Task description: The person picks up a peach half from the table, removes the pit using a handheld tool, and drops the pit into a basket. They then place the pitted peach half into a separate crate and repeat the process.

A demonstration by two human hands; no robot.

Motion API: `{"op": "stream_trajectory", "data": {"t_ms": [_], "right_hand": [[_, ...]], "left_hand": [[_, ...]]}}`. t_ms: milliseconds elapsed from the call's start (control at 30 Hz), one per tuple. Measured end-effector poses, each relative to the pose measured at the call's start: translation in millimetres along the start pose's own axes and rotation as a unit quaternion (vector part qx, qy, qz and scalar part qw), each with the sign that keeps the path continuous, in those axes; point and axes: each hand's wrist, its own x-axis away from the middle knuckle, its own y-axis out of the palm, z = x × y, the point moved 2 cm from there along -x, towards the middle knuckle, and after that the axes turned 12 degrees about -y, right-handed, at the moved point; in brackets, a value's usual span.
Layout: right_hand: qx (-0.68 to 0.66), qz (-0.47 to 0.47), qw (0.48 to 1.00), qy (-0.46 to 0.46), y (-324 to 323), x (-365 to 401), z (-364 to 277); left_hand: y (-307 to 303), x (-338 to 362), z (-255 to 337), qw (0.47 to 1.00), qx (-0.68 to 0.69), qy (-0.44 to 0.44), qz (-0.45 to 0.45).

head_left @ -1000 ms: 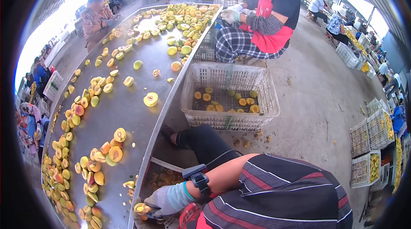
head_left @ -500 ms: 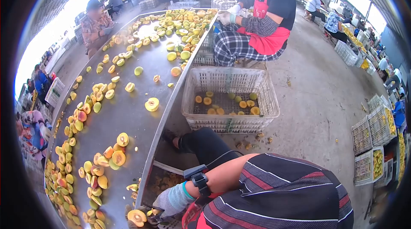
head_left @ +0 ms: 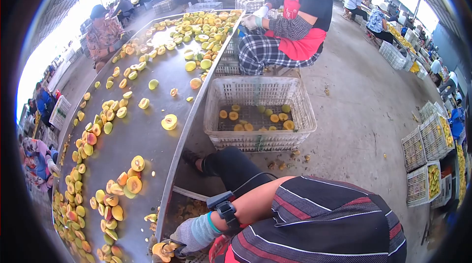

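My right hand, in a grey glove with a teal cuff, is at the near end of the metal table. Its fingers are closed around a yellow-orange stone-fruit half at the table's edge. Part of the fruit is hidden by the fingers. My left hand cannot be made out at the bottom of the view. On the tabletop beside my hand lie loose halves with green-yellow skins, some cut face up. Below the edge, a container holds brownish pieces, partly hidden by my forearm.
A plastic crate with several fruit halves stands on the floor beside my leg. A co-worker in a red apron sits past it. Another person works across the table. Stacked crates stand at the right.
The fruit half at my right hand has turned, its round cut face no longer facing the camera. The view has shifted slightly, moving the table and crate left in frame.
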Motion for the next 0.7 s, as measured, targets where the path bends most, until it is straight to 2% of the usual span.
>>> {"op": "stream_trajectory", "data": {"t_ms": [100,167,233,300,333,367,433,467,500,567,633,667,700], "right_hand": [[-0.001,0.006,1.0,0.014,4,-3,2],[-0.058,0.058,0.997,-0.015,5,-3,-2],[-0.047,0.066,0.997,-0.001,3,-2,-5],[-0.039,0.073,0.997,0.011,1,-1,-7],[-0.035,0.078,0.996,0.015,1,-1,-7],[-0.032,0.082,0.996,0.019,0,0,-7],[-0.021,0.077,0.996,0.031,-2,1,-9],[-0.01,0.072,0.997,0.04,-2,0,-10],[-0.012,0.063,0.997,0.036,-4,0,-8],[-0.1,0.108,0.989,0.002,-1,-1,-3],[-0.25,0.051,0.963,0.084,-12,-1,-15],[-0.298,0.069,0.948,0.086,-7,-9,-9],[-0.307,0.053,0.943,0.115,-4,-6,-4]], "left_hand": [[0,4,-6,1.0,0.003,-0.013,0.014],[3,4,-7,0.999,0.022,-0.014,0.046],[9,8,-5,0.992,0.062,-0.008,0.107],[20,39,-9,0.962,0.127,-0.035,0.239],[29,69,-12,0.921,0.176,-0.062,0.343],[43,104,-17,0.849,0.232,-0.08,0.469],[71,172,-27,0.665,0.295,-0.061,0.683],[83,205,-32,0.587,0.292,-0.044,0.754],[92,227,-36,0.533,0.278,-0.031,0.798],[99,256,-79,0.587,0.11,0.027,0.802],[97,242,-62,0.563,-0.008,-0.098,0.821],[96,238,-60,0.518,0.15,-0.026,0.842],[97,239,-61,0.468,0.332,0.097,0.813]]}}
